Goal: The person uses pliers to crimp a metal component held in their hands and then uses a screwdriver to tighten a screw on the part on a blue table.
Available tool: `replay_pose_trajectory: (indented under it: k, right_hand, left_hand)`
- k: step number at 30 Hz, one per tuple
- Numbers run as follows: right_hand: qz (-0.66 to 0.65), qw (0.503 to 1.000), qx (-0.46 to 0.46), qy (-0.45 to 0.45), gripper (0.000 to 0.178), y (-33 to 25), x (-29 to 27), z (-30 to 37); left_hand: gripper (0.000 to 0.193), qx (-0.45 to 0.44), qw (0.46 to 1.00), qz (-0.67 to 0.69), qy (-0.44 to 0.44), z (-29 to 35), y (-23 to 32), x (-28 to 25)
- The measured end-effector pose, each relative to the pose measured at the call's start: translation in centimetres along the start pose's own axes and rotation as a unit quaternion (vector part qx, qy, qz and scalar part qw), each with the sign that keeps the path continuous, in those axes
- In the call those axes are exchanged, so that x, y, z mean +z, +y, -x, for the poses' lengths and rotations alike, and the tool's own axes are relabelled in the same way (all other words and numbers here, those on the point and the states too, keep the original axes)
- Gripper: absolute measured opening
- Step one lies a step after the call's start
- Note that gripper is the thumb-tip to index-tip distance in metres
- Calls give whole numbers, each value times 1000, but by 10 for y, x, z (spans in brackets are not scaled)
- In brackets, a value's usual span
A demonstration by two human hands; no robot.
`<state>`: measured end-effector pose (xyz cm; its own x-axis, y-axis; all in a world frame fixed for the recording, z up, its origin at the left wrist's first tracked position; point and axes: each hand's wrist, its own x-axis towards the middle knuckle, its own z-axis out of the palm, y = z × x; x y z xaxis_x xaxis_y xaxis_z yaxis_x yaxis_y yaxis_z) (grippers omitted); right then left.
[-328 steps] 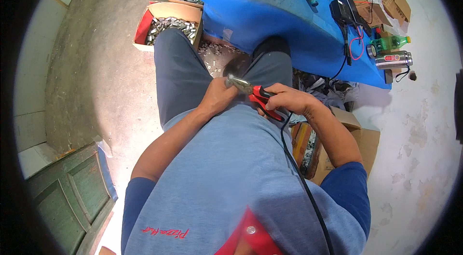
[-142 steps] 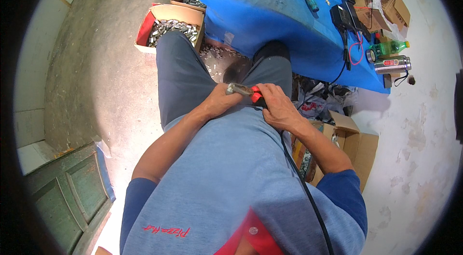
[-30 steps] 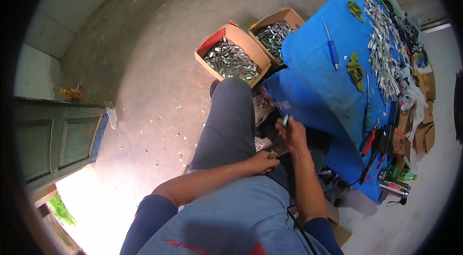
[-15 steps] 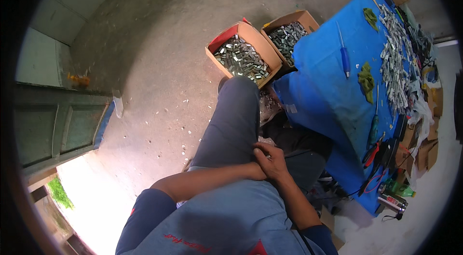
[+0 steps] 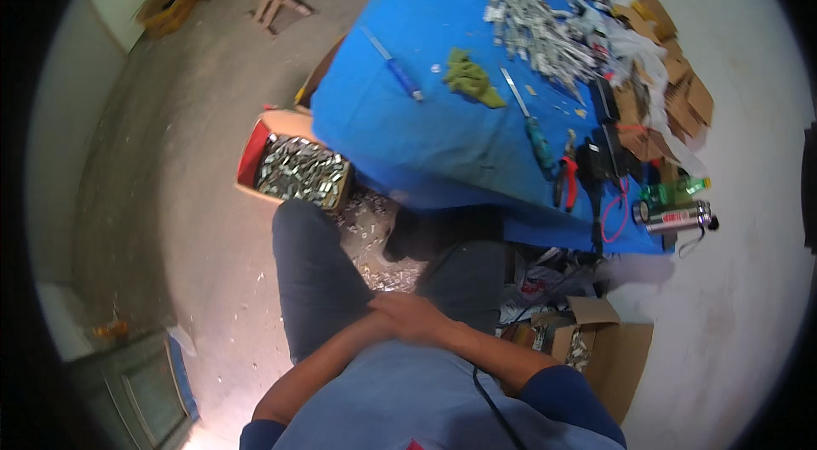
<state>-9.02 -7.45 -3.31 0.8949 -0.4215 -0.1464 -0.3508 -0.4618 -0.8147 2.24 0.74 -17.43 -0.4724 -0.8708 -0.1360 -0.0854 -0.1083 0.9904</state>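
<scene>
My hands rest together in my lap, between my thighs. My right hand [image 5: 419, 318] lies over my left, its fingers pressed together and curled over it. Of my left hand [image 5: 380, 325] only a part near the wrist shows; its fingers are hidden beneath. I see no tool or part in either hand. Ahead of my lap is a table with a blue cover [image 5: 408, 139]. On it lie a blue-handled screwdriver [image 5: 402, 77], a green-handled screwdriver [image 5: 538, 142], red-handled pliers [image 5: 568, 173] and a green cloth [image 5: 470, 80].
A carton of small metal pieces [image 5: 299, 168] stands by my left knee. A heap of silvery strips [image 5: 540, 25] covers the table's far right. A green bottle [image 5: 677, 190] and steel flask [image 5: 675, 215] lie at its right corner. Another open carton [image 5: 614, 356] is low right.
The view has turned right, so the table and cartons sit further left in the picture. My hands stay joined in my lap, with the right still on top.
</scene>
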Motion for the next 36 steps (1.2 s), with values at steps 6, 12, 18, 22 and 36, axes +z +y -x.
replay_pose_trajectory:
  k: [6,12,18,22,36]
  right_hand:
    - [-30,997,-10,65,42,1,-4,15]
    - [-7,958,-2,287,26,-5,-36,27]
    - [137,852,-39,505,21,11,-141,31]
    - [176,821,-29,542,23,25,-195,30]
    - [302,791,257,466,33,133,-454,-15]
  left_hand:
    - [30,-145,954,258,49,17,81,-29]
    - [28,-165,922,328,123,3,137,-62]
    - [31,-147,913,236,298,-60,235,-124]
    - [33,-66,922,156,348,-118,267,-158]
    - [31,39,811,-350,467,-215,234,-144]
